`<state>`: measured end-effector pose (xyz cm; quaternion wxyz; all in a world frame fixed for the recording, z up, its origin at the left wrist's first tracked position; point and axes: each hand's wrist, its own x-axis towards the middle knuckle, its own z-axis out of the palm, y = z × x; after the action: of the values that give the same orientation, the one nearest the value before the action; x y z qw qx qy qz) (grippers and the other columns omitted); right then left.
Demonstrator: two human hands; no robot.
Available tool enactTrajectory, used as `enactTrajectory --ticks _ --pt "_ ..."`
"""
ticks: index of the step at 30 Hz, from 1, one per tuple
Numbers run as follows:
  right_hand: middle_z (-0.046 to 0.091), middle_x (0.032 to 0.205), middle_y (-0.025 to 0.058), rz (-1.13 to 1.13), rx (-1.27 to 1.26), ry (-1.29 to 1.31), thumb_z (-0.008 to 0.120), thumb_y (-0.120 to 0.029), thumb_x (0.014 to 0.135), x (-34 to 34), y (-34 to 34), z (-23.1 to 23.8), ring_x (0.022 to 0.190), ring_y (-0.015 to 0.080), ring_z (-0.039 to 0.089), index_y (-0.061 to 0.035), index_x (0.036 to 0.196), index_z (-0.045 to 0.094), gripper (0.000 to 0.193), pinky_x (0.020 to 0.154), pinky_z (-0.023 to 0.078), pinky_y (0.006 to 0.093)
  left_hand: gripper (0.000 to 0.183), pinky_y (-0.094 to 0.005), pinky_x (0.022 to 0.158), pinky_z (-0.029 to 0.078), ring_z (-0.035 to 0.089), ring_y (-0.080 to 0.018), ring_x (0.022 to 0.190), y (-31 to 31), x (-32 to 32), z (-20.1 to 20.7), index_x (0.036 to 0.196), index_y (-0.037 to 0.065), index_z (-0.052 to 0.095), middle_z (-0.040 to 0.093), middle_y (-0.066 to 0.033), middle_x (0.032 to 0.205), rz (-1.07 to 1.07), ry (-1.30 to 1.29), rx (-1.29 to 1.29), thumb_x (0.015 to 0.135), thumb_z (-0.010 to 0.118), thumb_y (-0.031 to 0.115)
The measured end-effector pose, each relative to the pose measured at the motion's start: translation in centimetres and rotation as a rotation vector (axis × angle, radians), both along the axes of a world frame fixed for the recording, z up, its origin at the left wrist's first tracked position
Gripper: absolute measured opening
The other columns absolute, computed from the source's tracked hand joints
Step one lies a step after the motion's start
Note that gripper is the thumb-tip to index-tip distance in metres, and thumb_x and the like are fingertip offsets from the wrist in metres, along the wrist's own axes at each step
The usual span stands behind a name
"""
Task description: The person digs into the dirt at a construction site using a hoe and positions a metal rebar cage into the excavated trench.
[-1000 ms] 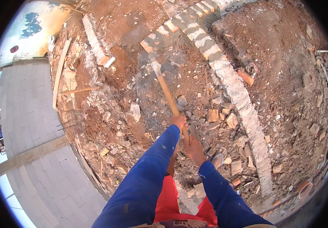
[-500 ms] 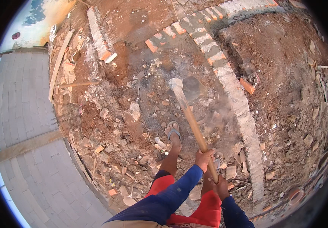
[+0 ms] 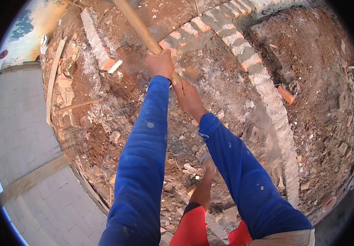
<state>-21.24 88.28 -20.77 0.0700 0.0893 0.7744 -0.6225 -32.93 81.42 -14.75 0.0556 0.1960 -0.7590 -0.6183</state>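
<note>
Both my hands grip a thick, round wooden tool handle point(image 3: 138, 26) that slants up and away to the left. My left hand point(image 3: 159, 64) is wrapped around it higher up, below the short broken brick wall. Closer to me, my right hand point(image 3: 188, 97) closes round the handle's lower end, just below the left. The far end of the tool lies outside the picture, so its head is hidden. Blue sleeves cover both outstretched arms. Beneath them, my sandalled foot point(image 3: 206, 158) stands on rubble-strewn soil.
A low mortared brick wall point(image 3: 273, 98) runs down the right side, with a loose orange brick point(image 3: 286, 94) beyond it. At left are a grey block wall point(image 3: 19, 110), a long plank point(image 3: 57, 82), a wooden stick point(image 3: 78, 105) and thin wire mesh point(image 3: 73, 141).
My hands have swung up and forward to the left with the handle. The tool's whitish head, earlier low over the ground beside a dark round shape, has left the picture.
</note>
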Motion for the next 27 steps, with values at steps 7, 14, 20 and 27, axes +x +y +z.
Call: enactTrajectory --ticks 7,14,20,27 --pt "0.057 0.065 0.0089 -0.016 -0.173 -0.709 0.038 -0.058 0.107 15.6 -0.6 -8.6 0.053 0.0185 0.056 -0.0005 0.089 0.058 0.064 0.051 0.045 0.0382 0.024 -0.0446 0.048 0.054 0.069 -0.028 0.056 -0.6 13.4 -17.0 0.097 -0.009 0.064 0.068 -0.0208 0.073 -0.057 -0.8 -0.124 0.082 0.068 0.01" --pt "0.057 0.063 0.0124 -0.057 -0.122 -0.458 0.039 -0.055 0.108 18.5 4.0 -7.7 0.052 0.0256 0.058 0.0002 0.092 0.059 0.061 0.052 0.046 0.0414 0.02 -0.0398 0.042 0.051 0.062 -0.0252 0.049 3.8 13.9 -17.0 0.091 -0.007 0.061 0.062 -0.0137 0.064 -0.056 -0.655 -0.097 0.083 0.068 0.01" --pt "0.063 0.083 0.0232 0.094 0.087 -0.46 0.043 -0.049 0.107 33.9 8.6 -0.4 0.078 0.0409 0.062 0.0042 0.099 0.061 0.057 0.073 0.048 0.0496 0.018 -0.0395 0.04 0.052 0.06 -0.0233 0.046 5.4 31.9 -11.7 0.091 -0.003 0.061 0.061 -0.0121 0.066 0.227 -0.815 0.092 0.082 0.07 0.01" --pt "0.064 0.079 0.0211 0.072 0.103 -0.624 0.057 -0.041 0.103 51.7 16.2 7.7 0.073 0.0361 0.064 0.0026 0.1 0.061 0.044 0.067 0.048 0.0474 0.027 -0.036 0.039 0.05 0.059 -0.0207 0.045 14.1 52.5 -7.7 0.1 0.001 0.06 0.061 -0.008 0.065 0.168 -0.928 0.248 0.08 0.076 0.011"
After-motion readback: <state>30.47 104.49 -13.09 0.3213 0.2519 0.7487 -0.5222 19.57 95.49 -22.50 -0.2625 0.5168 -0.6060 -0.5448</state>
